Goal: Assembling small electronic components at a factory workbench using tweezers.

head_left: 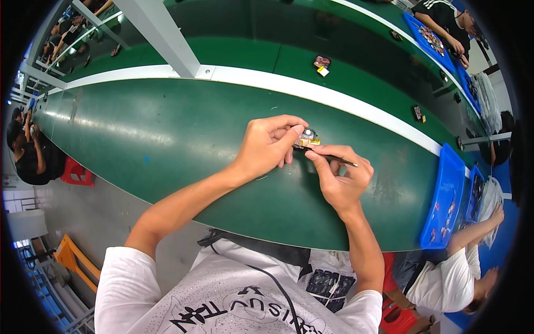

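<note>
My left hand grips a small electronic assembly between thumb and fingers, above the green worktable. The assembly has a dark rim, a pale round spot and a yellow piece on its near side. My right hand is closed on a thin black stick-like tool, pinched between thumb and fingers. Its light-coloured end points to the right; its other end meets the near edge of the assembly. Whether it is a pair of tweezers or a single rod I cannot tell, and my fingers hide parts of both things.
Past the white rail runs a green belt carrying a small dark part with a yellow-and-white piece. A blue tray with small parts stands at the table's right end. A grey post rises at the rail; other people work on both sides.
</note>
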A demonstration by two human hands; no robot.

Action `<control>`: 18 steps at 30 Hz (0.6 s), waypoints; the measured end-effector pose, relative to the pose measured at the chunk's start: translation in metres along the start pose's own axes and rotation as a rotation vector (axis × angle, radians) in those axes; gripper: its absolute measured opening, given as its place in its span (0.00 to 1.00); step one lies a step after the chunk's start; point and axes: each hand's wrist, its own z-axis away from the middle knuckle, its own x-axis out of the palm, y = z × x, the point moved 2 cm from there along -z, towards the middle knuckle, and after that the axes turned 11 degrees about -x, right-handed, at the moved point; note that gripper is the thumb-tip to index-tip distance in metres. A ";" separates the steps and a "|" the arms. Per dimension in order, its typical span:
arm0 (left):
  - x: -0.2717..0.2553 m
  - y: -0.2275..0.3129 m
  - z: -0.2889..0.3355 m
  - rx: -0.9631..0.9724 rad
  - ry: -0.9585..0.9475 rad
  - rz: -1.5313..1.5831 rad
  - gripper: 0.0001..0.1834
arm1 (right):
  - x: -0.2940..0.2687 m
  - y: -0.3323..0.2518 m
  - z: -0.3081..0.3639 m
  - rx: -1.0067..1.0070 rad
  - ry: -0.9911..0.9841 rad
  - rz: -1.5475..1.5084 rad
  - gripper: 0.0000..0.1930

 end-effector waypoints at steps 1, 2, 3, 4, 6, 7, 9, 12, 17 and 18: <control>0.001 0.001 0.000 -0.011 -0.016 0.024 0.12 | -0.001 -0.001 -0.001 -0.003 -0.004 0.001 0.07; 0.002 0.002 0.000 -0.021 -0.032 0.047 0.12 | -0.003 -0.002 -0.002 -0.008 -0.008 0.001 0.07; 0.003 0.003 0.001 -0.021 -0.034 0.046 0.12 | -0.004 -0.002 -0.002 -0.007 -0.006 0.002 0.07; 0.005 0.005 0.002 -0.009 -0.035 0.021 0.12 | -0.005 -0.001 -0.002 -0.013 -0.009 0.000 0.07; 0.007 0.006 0.002 0.001 -0.038 -0.005 0.13 | -0.007 0.000 -0.002 -0.018 -0.012 -0.001 0.07; 0.007 0.006 0.001 -0.010 -0.043 -0.004 0.13 | -0.008 0.000 -0.001 -0.024 -0.016 0.002 0.07; 0.010 0.005 0.001 -0.024 -0.049 -0.004 0.13 | -0.009 0.002 0.000 -0.028 -0.020 0.005 0.07; 0.013 0.005 0.001 -0.050 -0.032 -0.025 0.13 | -0.011 0.004 0.002 -0.044 -0.014 0.008 0.08; 0.019 0.006 0.002 -0.069 -0.012 -0.066 0.14 | -0.016 0.004 0.001 -0.068 -0.034 0.031 0.07; 0.020 0.006 0.002 -0.067 -0.011 -0.065 0.14 | -0.017 0.005 0.001 -0.069 -0.034 0.031 0.07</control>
